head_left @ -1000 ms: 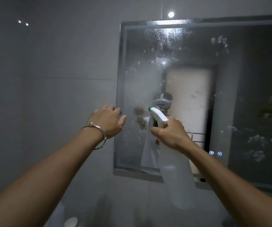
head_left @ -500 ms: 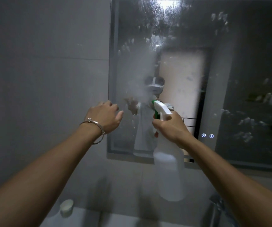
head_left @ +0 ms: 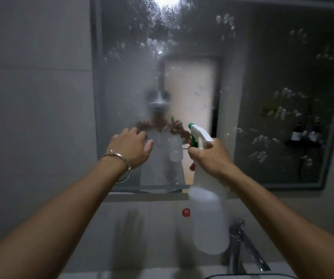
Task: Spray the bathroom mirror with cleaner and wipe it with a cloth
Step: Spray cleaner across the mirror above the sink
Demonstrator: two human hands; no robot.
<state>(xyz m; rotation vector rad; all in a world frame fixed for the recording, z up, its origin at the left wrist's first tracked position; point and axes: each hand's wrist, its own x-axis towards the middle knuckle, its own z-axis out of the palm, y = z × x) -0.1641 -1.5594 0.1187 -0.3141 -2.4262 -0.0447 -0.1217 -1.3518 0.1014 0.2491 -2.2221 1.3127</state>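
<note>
White spray bottle (head_left: 208, 216) gripped by right hand (head_left: 212, 158), left hand (head_left: 131, 147) raised empty

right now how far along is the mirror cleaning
Done: droplets and foam patches already cover much of the framed wall mirror. In hand: the right hand grips the white, green-tipped spray bottle, aimed at the glass; the left hand is empty. Left: wiping; no cloth visible.

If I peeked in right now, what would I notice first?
Probably the white spray bottle with its green-tipped nozzle, held up in the right hand in the middle of the picture, pointing at the mirror. Next, the mirror itself, fogged with spray on its left part and dotted with foamy blobs on the right. The left hand, with a silver bracelet on its wrist, is empty near the glass.
</note>
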